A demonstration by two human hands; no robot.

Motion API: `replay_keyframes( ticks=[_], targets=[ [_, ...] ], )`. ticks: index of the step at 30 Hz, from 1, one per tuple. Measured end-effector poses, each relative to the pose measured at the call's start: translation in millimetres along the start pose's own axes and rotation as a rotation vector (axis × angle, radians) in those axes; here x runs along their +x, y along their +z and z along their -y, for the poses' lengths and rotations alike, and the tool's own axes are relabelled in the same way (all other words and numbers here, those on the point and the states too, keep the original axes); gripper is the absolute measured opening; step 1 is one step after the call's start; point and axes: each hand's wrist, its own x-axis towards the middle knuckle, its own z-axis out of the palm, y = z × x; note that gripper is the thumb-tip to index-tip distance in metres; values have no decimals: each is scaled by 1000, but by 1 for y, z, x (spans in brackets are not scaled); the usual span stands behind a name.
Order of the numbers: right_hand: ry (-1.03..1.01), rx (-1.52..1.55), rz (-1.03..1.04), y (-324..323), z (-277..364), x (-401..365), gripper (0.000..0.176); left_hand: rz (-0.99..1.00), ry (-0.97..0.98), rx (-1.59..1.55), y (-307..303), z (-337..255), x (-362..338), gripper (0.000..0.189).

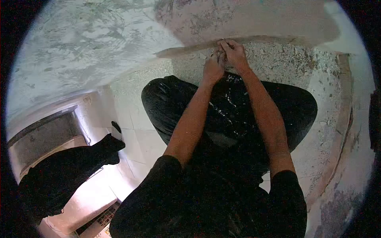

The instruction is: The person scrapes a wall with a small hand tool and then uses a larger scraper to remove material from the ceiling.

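Close together in front of the lower wall, my left hand [214, 70] and my right hand [235, 54] meet above the debris-strewn floor [274, 61]. The fingers of both are curled in. My right thumb and index finger are pinched together near the wall's base, and whatever lies between them is too small to make out. My left hand is closed just below, its contents hidden by the fingers. Ahead of them, a bare brown strip [190, 49] runs along the foot of the wall.
The wall [107, 35] is patchy white with a brownish area [254, 20]. My crossed legs in dark trousers [174, 99] are on the floor, with rubble around. At right, a cracked edge [344, 139] follows another wall. A dark cloth-like shape [71, 170] is at lower left, beside a doorway.
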Motion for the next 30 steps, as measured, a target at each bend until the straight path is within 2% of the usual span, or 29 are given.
replay_keyframes(
  ticks=[3,5,6,8,12,15,18,20,21,23,27,29,30],
  targets=[
    [-54,5,-27,-8,-6,-3,21,24,66,-137,11,0,3,48],
    [-543,-152,-88,-8,-11,6,19,52,97,-116,8,2,10,47],
    [-539,-144,-84,-3,-1,-3,19,51,91,-108,8,8,6,47],
    [-127,-79,-152,-3,39,-21,21,30,127,27,15,16,9,46],
    [-131,4,-170,0,4,-17,22,-37,254,-34,11,10,-3,46],
    [-192,6,-139,-1,-2,-6,23,70,170,-77,7,4,-2,46],
    [-71,-161,-177,0,24,-18,24,-22,153,-83,5,-2,-5,43],
    [-212,-195,-215,4,30,-21,24,-82,213,-11,11,9,-4,41],
    [-210,-197,-216,3,31,-22,24,-79,211,-14,11,7,-5,41],
    [-214,-124,-208,2,34,-24,25,-14,53,-125,9,2,-3,40],
    [-287,-214,-256,6,44,-26,25,-49,37,-163,8,4,-2,39],
    [-174,-165,-152,0,41,-29,27,-52,279,81,22,32,1,38],
    [-167,-162,-146,2,32,-29,27,-50,269,85,18,27,-5,38]
  ],
)
